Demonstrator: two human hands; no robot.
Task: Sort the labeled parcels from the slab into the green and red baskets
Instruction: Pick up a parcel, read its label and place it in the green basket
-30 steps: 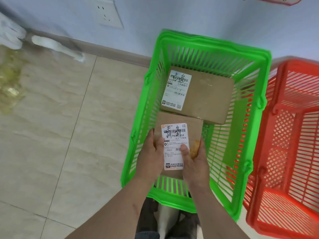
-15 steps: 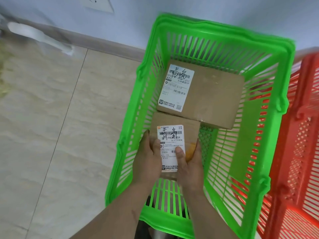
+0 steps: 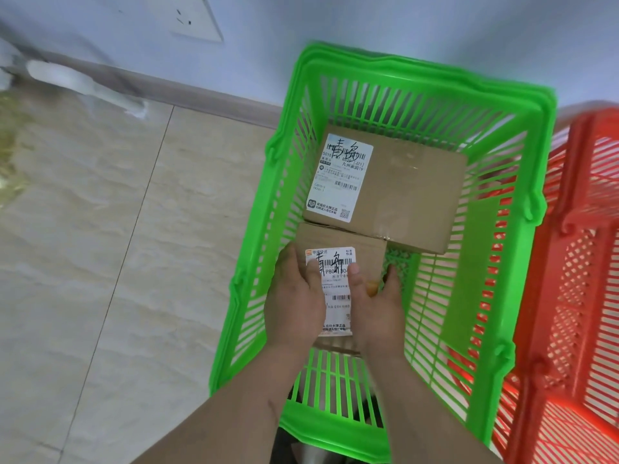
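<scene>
Inside the green basket (image 3: 522, 229), a small cardboard parcel (image 3: 365, 242) with a white handwritten label sits low at the near left. My left hand (image 3: 294, 303) grips its left side, thumb on the label. My right hand (image 3: 375, 306) grips its right side, thumb also on the label. A larger labeled parcel (image 3: 408, 192) lies at the basket's far end, touching the small one. The red basket (image 3: 582, 262) stands right beside the green one and looks empty in its visible part.
Both baskets stand on a beige tiled floor (image 3: 100, 262) against a pale wall with a socket (image 3: 197, 21). A white object (image 3: 83, 85) lies by the skirting at the far left. The slab is out of view.
Both hands have carried the small parcel lower into the green basket, up against the larger parcel. My thumbs have slid further up the label. The view has shifted.
</scene>
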